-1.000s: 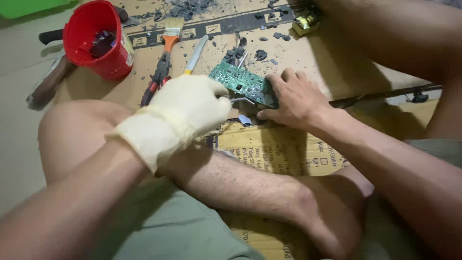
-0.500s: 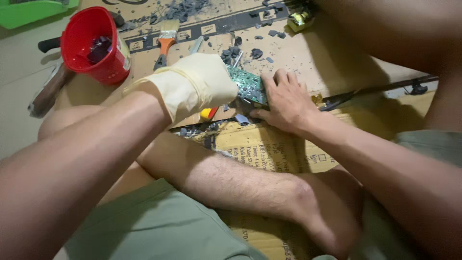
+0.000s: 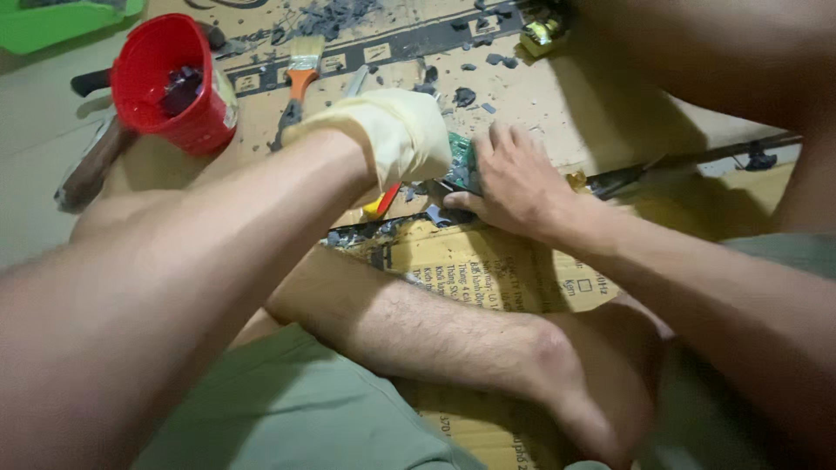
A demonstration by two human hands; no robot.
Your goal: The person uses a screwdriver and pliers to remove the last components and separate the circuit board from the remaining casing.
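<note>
Green circuit board (image 3: pixel 459 161) mostly hidden under gloved left hand (image 3: pixel 402 137) and bare right hand (image 3: pixel 514 178). Red-and-yellow tool handle (image 3: pixel 381 203) pokes from beneath glove; its tip hidden. Contents of red cup (image 3: pixel 174 87) dark, indistinct. Green tray (image 3: pixel 52 22) cut off by top-left edge. Yellow object (image 3: pixel 538 35) too small to identify.

An informal floor workshop is showing here. Flattened cardboard (image 3: pixel 488 261) is serving as a work mat, with a brush (image 3: pixel 300 74), a red cup (image 3: pixel 170 83) and dark chips (image 3: pixel 335 17) lying around.
</note>
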